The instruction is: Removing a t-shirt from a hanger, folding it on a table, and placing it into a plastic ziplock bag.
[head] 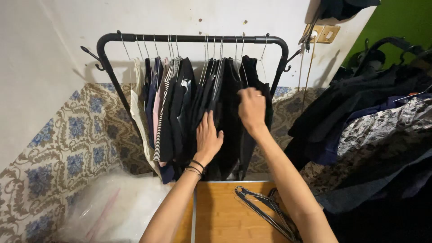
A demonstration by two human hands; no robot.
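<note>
From the head camera: both hands are up at the black clothes rack (189, 38). The left hand (208, 137) lies open and flat, fingers pressed against the dark garments (227, 103) hanging at the rail's right half. The right hand (252, 108), ring on one finger, is curled, pinching the black cloth near the last hanger. Lighter and striped pieces (162, 99) hang further left. Below, spare hangers (265, 211) lie on the wooden desk (220, 216). A clothes pile (369, 126) sits to the right.
</note>
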